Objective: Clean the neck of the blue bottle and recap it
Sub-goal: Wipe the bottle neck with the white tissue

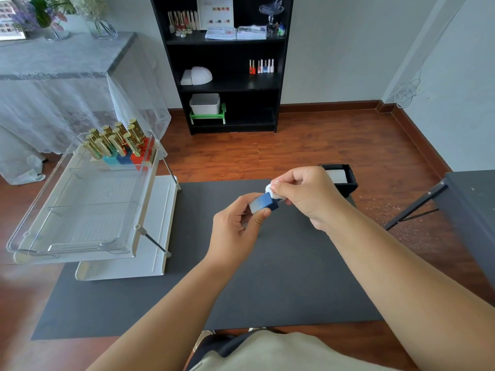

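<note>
Dark mat (pixel 267 277) on wooden floor. Left hand (pixel 235 231) grips blue bottle (pixel 263 202); right hand (pixel 305 194) pinches cotton pad (pixel 271 189) at neck. Cleaning underway; recapping outstanding, cap unseen.

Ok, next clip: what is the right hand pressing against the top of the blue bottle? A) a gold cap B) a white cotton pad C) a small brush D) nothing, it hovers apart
B: the right hand pinches a white cotton pad against the top end of the blue bottle, which the left hand grips by its body.
</note>
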